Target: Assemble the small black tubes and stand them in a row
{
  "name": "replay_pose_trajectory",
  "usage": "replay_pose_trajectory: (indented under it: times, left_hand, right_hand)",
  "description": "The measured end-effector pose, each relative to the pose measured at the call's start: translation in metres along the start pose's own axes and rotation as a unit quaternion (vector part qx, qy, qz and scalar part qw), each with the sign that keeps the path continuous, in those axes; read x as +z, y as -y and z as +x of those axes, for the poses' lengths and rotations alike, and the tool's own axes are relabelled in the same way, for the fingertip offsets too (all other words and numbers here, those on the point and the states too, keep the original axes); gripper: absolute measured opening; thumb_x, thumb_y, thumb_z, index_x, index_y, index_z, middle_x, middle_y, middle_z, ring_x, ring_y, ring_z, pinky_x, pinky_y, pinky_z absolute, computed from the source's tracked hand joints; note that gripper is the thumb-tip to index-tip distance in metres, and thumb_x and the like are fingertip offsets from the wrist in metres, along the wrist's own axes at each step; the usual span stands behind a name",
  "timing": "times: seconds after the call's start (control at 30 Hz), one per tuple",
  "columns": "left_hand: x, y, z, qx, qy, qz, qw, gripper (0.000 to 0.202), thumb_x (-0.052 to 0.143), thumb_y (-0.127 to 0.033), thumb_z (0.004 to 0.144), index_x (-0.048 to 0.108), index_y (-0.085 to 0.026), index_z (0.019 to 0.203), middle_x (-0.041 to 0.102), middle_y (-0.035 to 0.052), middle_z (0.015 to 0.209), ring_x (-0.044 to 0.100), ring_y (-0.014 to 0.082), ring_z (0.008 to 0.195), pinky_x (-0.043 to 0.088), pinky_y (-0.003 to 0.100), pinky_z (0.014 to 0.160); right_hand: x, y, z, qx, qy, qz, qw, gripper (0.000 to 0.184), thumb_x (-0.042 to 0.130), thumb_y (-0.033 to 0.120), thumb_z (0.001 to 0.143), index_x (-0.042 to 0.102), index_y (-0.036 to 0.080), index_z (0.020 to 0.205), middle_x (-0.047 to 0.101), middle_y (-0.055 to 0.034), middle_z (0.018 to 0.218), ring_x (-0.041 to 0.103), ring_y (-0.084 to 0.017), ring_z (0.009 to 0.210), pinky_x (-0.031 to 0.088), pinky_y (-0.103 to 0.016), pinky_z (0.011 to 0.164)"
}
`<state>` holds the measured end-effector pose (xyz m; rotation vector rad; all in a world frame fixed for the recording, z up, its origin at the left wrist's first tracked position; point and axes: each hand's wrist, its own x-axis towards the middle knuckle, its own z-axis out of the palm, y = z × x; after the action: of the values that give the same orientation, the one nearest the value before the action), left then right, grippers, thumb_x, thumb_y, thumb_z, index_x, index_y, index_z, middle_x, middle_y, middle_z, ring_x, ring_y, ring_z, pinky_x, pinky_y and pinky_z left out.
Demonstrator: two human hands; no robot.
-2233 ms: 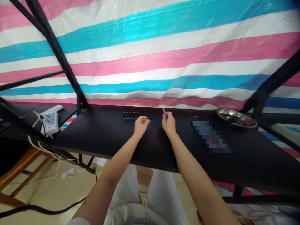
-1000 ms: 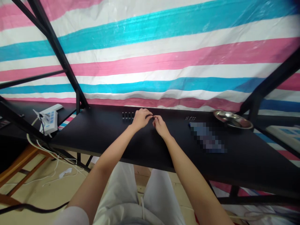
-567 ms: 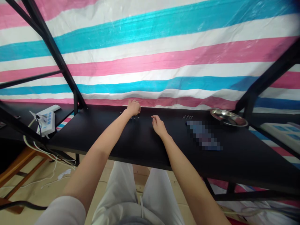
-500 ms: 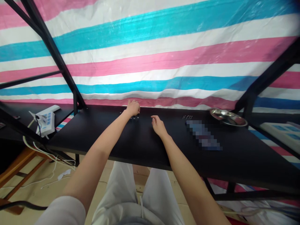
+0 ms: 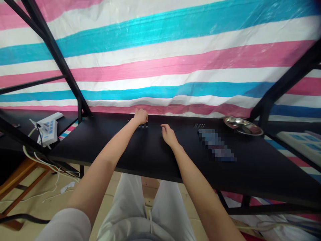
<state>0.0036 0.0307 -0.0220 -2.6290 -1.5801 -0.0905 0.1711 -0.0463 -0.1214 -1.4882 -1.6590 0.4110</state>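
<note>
My left hand (image 5: 141,116) is at the far part of the black table, its fingers bent down and pinched at a small black cylinder (image 5: 146,125) with a pale end. Beside that piece, partly under the hand, stand similar small dark cylinders (image 5: 142,126) in a row. A further tiny piece (image 5: 128,121) shows just left of the wrist. To the right, my right hand (image 5: 169,134) rests on the tabletop with loosely curved fingers, thumb and index apart, and nothing visible in it. The undersides of both hands are hidden.
Several small metallic pieces (image 5: 200,126) lie in a group on the right, near a blurred-out flat object (image 5: 217,144). Behind them is a shiny metal dish (image 5: 255,131). A power strip (image 5: 48,133) with cables sits at far left. Black frame posts (image 5: 62,65) and a striped sheet (image 5: 170,63) bound the table.
Hardly anything differs. The whole view has shifted a few pixels, and my left hand stays over the row of small cylinders. My right hand keeps its place.
</note>
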Motion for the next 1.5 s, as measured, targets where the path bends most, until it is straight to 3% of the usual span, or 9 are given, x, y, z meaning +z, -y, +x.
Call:
replay_pose_trajectory:
  times: [0.47,0.53,0.67,0.8,0.9,1.07,1.23,1.5]
  left_hand:
    - [0.002,0.003,0.0,0.002,-0.026,-0.018,0.999,0.011,0.07,-0.021,0.064,0.069,-0.016,0.074,0.06,0.0095,0.097,0.046,0.0287,0.105,0.024,0.053,0.097]
    - [0.0,0.001,-0.002,0.006,-0.06,-0.03,0.998,0.014,0.069,-0.02,0.065,0.069,-0.016,0.079,0.06,0.01,0.098,0.047,0.0288,0.104,0.025,0.052,0.096]
    - [-0.001,-0.018,-0.017,0.052,-0.2,-0.105,0.973,0.019,0.05,-0.019,0.081,0.066,-0.015,0.086,0.061,0.0096,0.093,0.053,0.0233,0.096,0.035,0.043,0.09]
    - [0.024,-0.05,-0.041,0.105,-0.266,-0.239,0.928,0.023,0.042,-0.02,0.085,0.064,-0.015,0.086,0.062,0.0071,0.087,0.056,0.0165,0.085,0.044,0.031,0.082]
    - [0.056,-0.065,-0.059,0.089,-0.254,-0.293,0.917,0.021,0.042,-0.019,0.085,0.063,-0.015,0.089,0.062,0.0063,0.089,0.057,0.015,0.085,0.046,0.029,0.081]
    - [0.094,-0.062,-0.074,0.041,-0.18,-0.284,0.941,0.027,0.045,-0.015,0.081,0.058,-0.014,0.105,0.059,0.0095,0.107,0.054,0.0192,0.101,0.045,0.034,0.091]
    - [0.099,-0.055,-0.074,0.046,-0.14,-0.273,0.951,0.029,0.045,-0.016,0.082,0.06,-0.012,0.106,0.056,0.0118,0.116,0.051,0.0212,0.108,0.04,0.037,0.099]
    - [0.097,-0.055,-0.076,0.051,-0.127,-0.276,0.951,0.03,0.045,-0.018,0.083,0.06,-0.014,0.108,0.054,0.0108,0.118,0.049,0.0215,0.11,0.039,0.037,0.099]
  right_hand:
    - [-0.001,0.001,0.0,0.008,0.011,-0.011,1.0,0.032,0.031,0.027,0.086,0.053,0.018,0.107,0.065,-0.0082,0.082,0.06,-0.02,0.071,0.044,-0.034,0.073]
    - [0.0,0.0,0.0,0.011,0.012,-0.02,1.0,0.032,0.031,0.026,0.087,0.053,0.018,0.108,0.065,-0.0083,0.085,0.06,-0.02,0.073,0.044,-0.034,0.073]
    - [0.001,-0.002,0.0,0.0,0.006,-0.07,0.998,0.029,0.035,0.022,0.085,0.055,0.017,0.104,0.064,-0.0102,0.096,0.058,-0.021,0.087,0.043,-0.034,0.079]
    - [0.0,-0.003,-0.002,-0.019,0.009,-0.163,0.986,0.025,0.039,0.023,0.084,0.06,0.018,0.096,0.061,-0.0113,0.103,0.053,-0.025,0.099,0.042,-0.039,0.083]
    - [0.0,-0.006,-0.003,-0.019,0.03,-0.189,0.981,0.027,0.041,0.024,0.084,0.061,0.019,0.102,0.059,-0.0108,0.111,0.051,-0.026,0.104,0.041,-0.041,0.085]
    - [0.005,-0.012,-0.003,-0.019,0.073,-0.191,0.979,0.034,0.042,0.022,0.084,0.057,0.014,0.114,0.051,-0.012,0.128,0.044,-0.023,0.119,0.032,-0.041,0.101]
    - [0.007,-0.014,-0.003,-0.013,0.105,-0.173,0.979,0.038,0.041,0.024,0.086,0.054,0.013,0.12,0.045,-0.0129,0.134,0.038,-0.025,0.126,0.026,-0.049,0.104]
    - [0.008,-0.018,-0.002,-0.017,0.091,-0.161,0.983,0.037,0.043,0.023,0.084,0.056,0.015,0.118,0.047,-0.013,0.133,0.04,-0.025,0.124,0.027,-0.05,0.103]
